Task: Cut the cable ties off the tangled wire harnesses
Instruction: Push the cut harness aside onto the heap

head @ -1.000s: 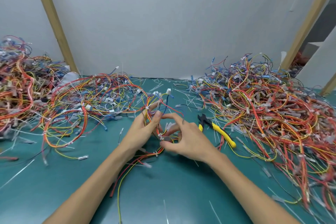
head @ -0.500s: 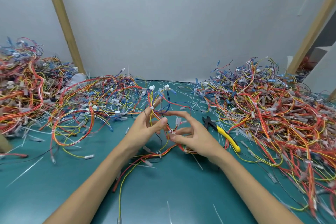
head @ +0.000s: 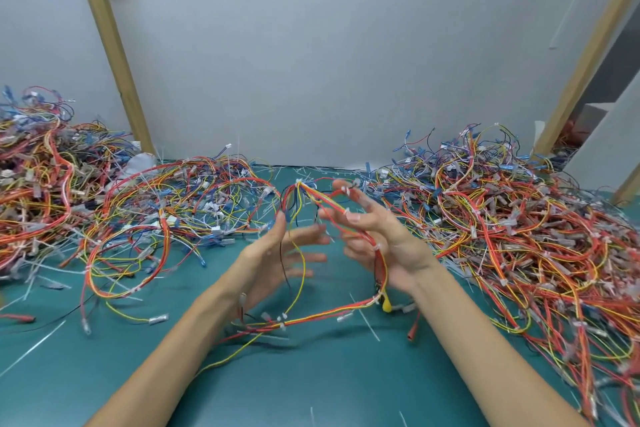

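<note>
HANDS AT WORK: A person's two bare hands lift one wire harness (head: 361, 229) clear of the green surface (head: 311, 388), with heaps of tangled harnesses waiting on either side. The left hand (head: 273, 256) is open, its fingers straight and blurred by motion. Its thumb tip touches the red and yellow strands where they arch upward. The right hand (head: 384, 243) is splayed just as wide, its grip slack, and the bundle lies across fingers and palm rather than pinched.

Spreading the harness this way appears meant to pull the loop free of the clutter and bring its white cable ties (head: 346, 211) into plain sight. Several cinch the strands, so cutting on this piece is judged unfinished. The rest of the harness trails down past the right wrist and back along the surface beneath both forearms.

A yellow handle tip (head: 385, 304) (probably the cutters, most of it hidden behind the wrist) lies just below the right hand. It is likely parked within easy reach, since neither hand holds a tool.

The right-hand heap (head: 519, 229) sits well apart from the left-hand heaps (head: 145, 204). The split suggests sorting, though which side is finished cannot be told. White offcuts (head: 369, 324) litter the surface between them.
</note>
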`<state>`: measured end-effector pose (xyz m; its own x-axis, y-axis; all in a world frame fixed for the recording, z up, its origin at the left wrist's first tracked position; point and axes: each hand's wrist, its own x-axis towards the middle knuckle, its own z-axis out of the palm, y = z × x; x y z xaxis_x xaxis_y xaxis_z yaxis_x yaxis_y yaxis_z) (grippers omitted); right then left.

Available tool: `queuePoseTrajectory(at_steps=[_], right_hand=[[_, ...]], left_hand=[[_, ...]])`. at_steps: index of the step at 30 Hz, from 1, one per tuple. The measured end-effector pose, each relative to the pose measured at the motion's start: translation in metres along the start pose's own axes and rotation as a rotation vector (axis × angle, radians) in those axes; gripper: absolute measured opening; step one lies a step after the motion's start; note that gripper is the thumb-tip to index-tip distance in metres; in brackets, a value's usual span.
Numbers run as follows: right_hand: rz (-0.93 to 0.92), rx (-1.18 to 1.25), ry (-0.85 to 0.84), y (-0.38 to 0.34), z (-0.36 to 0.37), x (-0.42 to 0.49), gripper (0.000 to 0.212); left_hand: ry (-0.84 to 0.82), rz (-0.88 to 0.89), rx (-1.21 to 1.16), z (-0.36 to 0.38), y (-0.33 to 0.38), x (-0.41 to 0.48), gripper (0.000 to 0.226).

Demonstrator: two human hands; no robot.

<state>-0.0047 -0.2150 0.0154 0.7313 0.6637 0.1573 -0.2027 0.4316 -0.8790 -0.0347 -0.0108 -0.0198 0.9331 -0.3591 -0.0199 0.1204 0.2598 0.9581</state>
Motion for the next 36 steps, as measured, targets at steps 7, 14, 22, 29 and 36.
queuePoseTrajectory(at_steps=[7,14,22,29,36], right_hand=[[-0.154,-0.054,0.082,-0.013,-0.008,0.028,0.057],[-0.177,0.086,0.216,-0.003,-0.019,0.034,0.06],[-0.223,0.204,0.192,-0.01,-0.018,0.037,0.06],[-0.321,0.306,0.253,-0.028,-0.025,0.042,0.053],[-0.412,0.397,0.429,-0.049,-0.043,0.034,0.043]], left_hand=[[-0.295,-0.306,-0.057,0.011,-0.017,-0.006,0.091],[-0.471,-0.32,-0.079,0.018,-0.015,-0.012,0.109],[-0.453,-0.245,-0.112,0.022,-0.002,-0.017,0.114],[-0.417,-0.228,-0.049,-0.003,0.007,-0.015,0.071],[-0.462,-0.197,-0.27,-0.013,0.005,-0.01,0.082]])
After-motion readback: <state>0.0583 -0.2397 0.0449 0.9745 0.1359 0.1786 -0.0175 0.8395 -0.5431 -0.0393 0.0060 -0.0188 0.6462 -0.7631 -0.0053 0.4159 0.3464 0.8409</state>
